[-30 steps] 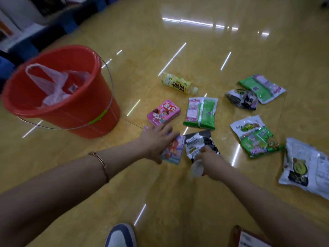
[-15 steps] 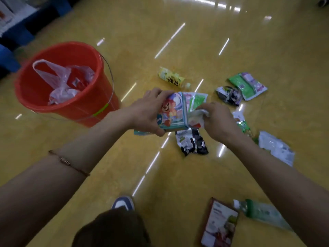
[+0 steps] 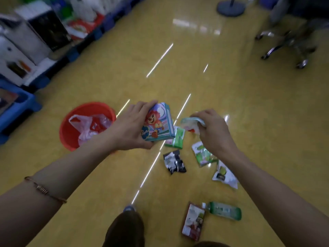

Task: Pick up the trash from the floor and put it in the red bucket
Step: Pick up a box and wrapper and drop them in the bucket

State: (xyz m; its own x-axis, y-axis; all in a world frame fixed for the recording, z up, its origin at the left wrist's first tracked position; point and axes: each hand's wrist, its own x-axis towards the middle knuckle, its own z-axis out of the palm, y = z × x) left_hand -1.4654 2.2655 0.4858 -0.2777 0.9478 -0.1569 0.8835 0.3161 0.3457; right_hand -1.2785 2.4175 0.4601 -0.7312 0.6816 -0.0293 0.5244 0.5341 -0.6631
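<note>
- Progress looks early to middling: the red bucket (image 3: 65, 134) stands on the floor to the left of the hands and holds a plastic bag (image 3: 85, 125), with little else I can make out.
- Left on the floor are a green packet (image 3: 176, 139), a black wrapper (image 3: 174, 162), a green-white pouch (image 3: 203, 154), a white pouch (image 3: 224, 175), a green bottle (image 3: 225, 210) and a reddish carton (image 3: 194, 221).
- The left hand (image 3: 131, 127) wraps around a cartoon box (image 3: 157, 124), in the air beside the bucket.
- The right hand (image 3: 211, 132) pinches a pale crumpled wrapper (image 3: 188, 123) — apart from the left.
- Neither piece is over the bucket yet.
</note>
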